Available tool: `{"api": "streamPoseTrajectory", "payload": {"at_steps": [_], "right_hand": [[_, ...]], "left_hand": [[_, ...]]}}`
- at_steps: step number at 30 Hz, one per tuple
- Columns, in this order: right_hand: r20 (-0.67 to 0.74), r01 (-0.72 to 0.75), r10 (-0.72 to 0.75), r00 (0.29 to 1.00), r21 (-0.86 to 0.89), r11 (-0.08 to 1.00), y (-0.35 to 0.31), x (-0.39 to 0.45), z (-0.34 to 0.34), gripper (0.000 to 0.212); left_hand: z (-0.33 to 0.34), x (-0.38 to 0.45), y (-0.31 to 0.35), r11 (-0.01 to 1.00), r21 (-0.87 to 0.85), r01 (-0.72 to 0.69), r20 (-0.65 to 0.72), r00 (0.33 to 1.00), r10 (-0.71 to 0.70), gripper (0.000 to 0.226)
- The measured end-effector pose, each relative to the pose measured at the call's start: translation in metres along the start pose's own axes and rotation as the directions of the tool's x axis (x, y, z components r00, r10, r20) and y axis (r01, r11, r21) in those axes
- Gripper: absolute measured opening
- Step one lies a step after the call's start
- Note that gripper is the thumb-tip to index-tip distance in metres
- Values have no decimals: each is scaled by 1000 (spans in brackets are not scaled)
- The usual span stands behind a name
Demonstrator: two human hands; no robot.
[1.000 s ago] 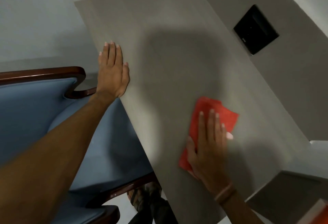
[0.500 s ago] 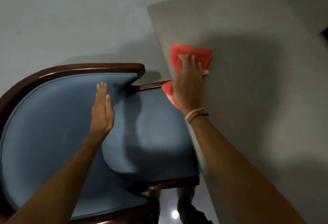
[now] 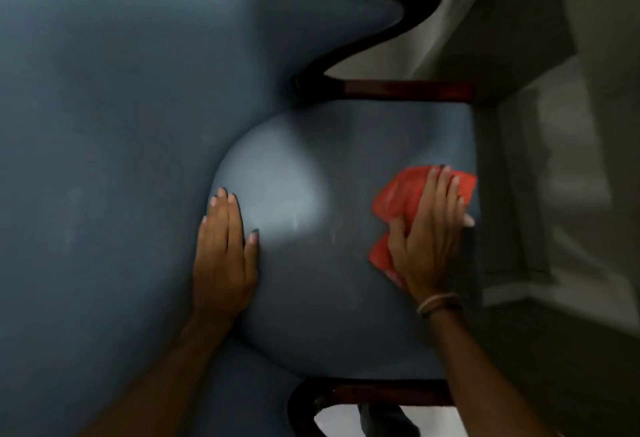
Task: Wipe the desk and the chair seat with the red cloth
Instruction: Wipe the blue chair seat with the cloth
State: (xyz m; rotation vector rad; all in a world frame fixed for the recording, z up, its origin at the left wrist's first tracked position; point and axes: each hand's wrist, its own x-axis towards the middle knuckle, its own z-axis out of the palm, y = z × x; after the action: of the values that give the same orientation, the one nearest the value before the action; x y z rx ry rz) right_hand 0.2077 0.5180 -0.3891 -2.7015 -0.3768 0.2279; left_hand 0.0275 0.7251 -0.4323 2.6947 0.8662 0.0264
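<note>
The curved blue upholstered chair back [image 3: 104,125] fills the left of the view. Right of it lies the rounded blue padded chair seat [image 3: 329,177], framed by dark wooden arm rails [image 3: 405,90]. The left hand [image 3: 225,256] rests flat at the seat's left edge, fingers [image 3: 228,208] stretched out and grasping nothing. Near the seat's right edge, the right hand [image 3: 429,239] presses the crumpled red cloth [image 3: 401,194] flat against the padding, fingers spread over it, a band [image 3: 438,303] on the wrist. Right of the seat stands the grey tabletop [image 3: 519,38], blurred.
</note>
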Motion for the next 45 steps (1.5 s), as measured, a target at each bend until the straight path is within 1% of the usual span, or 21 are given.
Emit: {"api": "streamPoseTrajectory", "payload": {"at_steps": [4,7,9,12,14,16,18,21,23,24,26,29,30,32,35,36,38,40,42,44,45], "right_hand": [[-58,224,-231,971,-111,968,-59,52,49,75],[63,514,-510,858,-102,852,-124,43,86,70],[153,613,-597,788,-90,785,-122,3,93,68],[267,675,-630,730,-130,727,-59,-72,72,71],[288,627,-564,774,-223,747,-10,-110,48,74],[221,442,-388,895,-318,839,28,-114,29,67],[113,243,-217,970,-361,900,40,-82,22,55],[-108,86,-124,986,-308,948,7,-1,35,51],[-161,171,-212,964,-239,956,-30,33,56,55],[-127,293,-327,936,-230,928,-46,32,68,55],[4,557,-567,824,-193,808,-61,-5,85,51],[148,702,-686,712,-153,696,-29,-89,73,52],[179,699,-676,715,-159,697,-11,-112,63,53],[184,597,-572,799,-140,790,19,-135,40,56],[42,217,-220,975,49,975,26,-114,11,62],[-10,125,-125,992,150,981,16,-96,2,63],[-108,73,-45,993,274,959,-15,-59,-12,66],[-73,155,-144,987,188,970,-50,-40,-16,66],[93,316,-323,942,86,945,-74,-52,-5,64],[253,386,-404,879,120,915,-75,-75,6,66],[262,391,-415,871,141,910,-68,-81,7,65]], "left_hand": [[11,5,-3,997,-72,0,-45,999,-3,58],[10,6,-6,991,-134,7,-60,998,-15,55],[9,9,-7,976,-216,17,-75,997,-34,53],[7,11,-8,960,-279,28,-95,994,-56,52],[8,11,-8,962,-271,24,-113,992,-56,51],[10,9,-8,965,-259,28,-120,991,-61,51],[12,9,-8,970,-241,31,-128,990,-64,52],[12,10,-7,974,-223,26,-134,989,-57,51],[12,9,-6,977,-212,24,-131,990,-52,51],[11,9,-5,978,-206,27,-124,991,-54,51],[7,9,-4,978,-205,35,-107,993,-58,51],[-1,10,-2,972,-235,30,-94,994,-53,49],[-3,10,0,971,-239,26,-97,994,-50,48],[-9,9,1,982,-188,16,-110,993,-37,46],[-20,9,5,995,-102,-4,-70,998,-3,45],[-25,11,7,992,-127,-2,-62,998,-6,45],[-37,16,11,981,-192,-10,-82,997,-6,44],[-50,23,18,978,-209,-26,-122,993,0,45],[-60,30,25,971,-238,-7,-167,985,-34,46],[-66,34,33,961,-278,12,-208,975,-73,46],[-67,35,39,957,-289,3,-219,973,-69,46]]}}
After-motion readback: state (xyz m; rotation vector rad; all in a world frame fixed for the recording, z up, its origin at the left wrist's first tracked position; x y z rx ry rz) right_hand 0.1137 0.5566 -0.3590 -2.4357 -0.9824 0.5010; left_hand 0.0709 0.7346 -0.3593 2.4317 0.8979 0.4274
